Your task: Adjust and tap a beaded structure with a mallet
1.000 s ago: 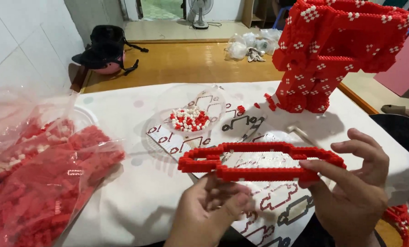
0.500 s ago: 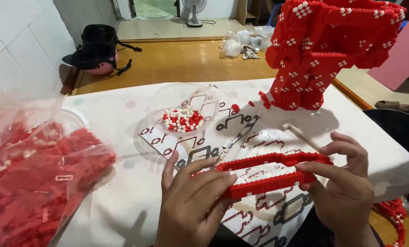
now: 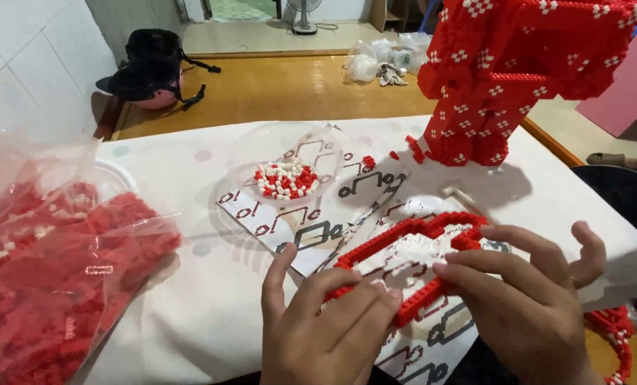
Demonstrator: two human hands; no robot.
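Both hands, left hand (image 3: 325, 321) at 7 o'clock and right hand (image 3: 525, 299) at 4 o'clock, have fingers clamped on the red brick-built open frame (image 3: 411, 239), steadying it flat on the counter (image 3: 190, 214).

Under my 2 hands, the red brick frame (image 3: 411, 246) is hard, studded plastic with a slight sheen. The printed sheets (image 3: 311, 221) are glossy paper. The bag of bricks (image 3: 55, 257) is thin, crinkled, shiny film. The tablecloth (image 3: 190, 314) looks matt.

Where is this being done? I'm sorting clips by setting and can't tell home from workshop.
Probably a room in a home, used for a hobby build. A cloth-covered table stands on a wooden floor by a tiled wall, a standing fan is behind, and both hands press a red brick frame.
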